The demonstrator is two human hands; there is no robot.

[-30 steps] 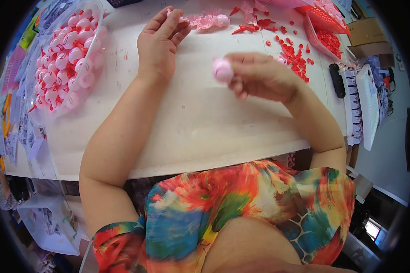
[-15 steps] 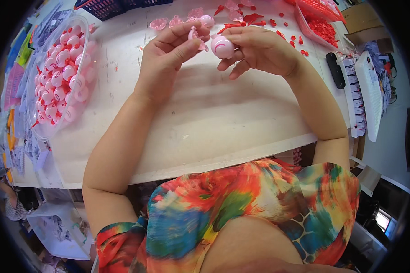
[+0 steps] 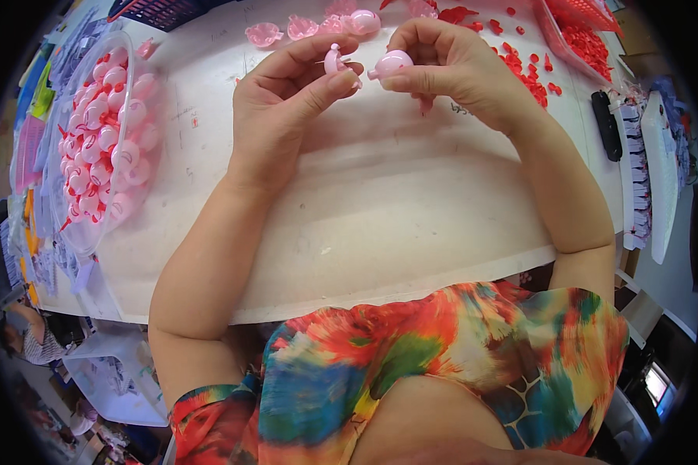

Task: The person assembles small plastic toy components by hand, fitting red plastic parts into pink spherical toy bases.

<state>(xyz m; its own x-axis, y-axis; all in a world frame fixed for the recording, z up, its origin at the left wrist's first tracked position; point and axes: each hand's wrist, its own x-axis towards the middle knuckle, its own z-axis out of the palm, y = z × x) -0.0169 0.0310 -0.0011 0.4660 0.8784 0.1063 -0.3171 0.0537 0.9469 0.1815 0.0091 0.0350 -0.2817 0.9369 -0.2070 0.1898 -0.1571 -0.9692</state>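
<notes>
Between the thumb and fingers of my left hand (image 3: pixel 291 97) is a small pink curved plastic piece (image 3: pixel 334 60), seen edge-on. My right hand (image 3: pixel 457 74) pinches a glossy pink plastic ball (image 3: pixel 393 63) with a short nub pointing left. A narrow gap parts the two pieces above the white table (image 3: pixel 364 232). Beyond my hands lie loose pink shell pieces (image 3: pixel 302 27) and another pink ball (image 3: pixel 364 22). My right fingers partly cover the ball they hold.
At left, a clear tub (image 3: pixel 101 147) holds many pink balls with red parts. Red pieces (image 3: pixel 531 81) lie scattered at the right, near a red-filled bin (image 3: pixel 585 50). A dark basket (image 3: pixel 163 9) stands at the back left, and a black object (image 3: pixel 606 126) lies near the right edge.
The ball in my right hand has turned, so its curved red mark no longer shows and its nub points left. The left piece has turned slightly. The whole view has shifted a little.
</notes>
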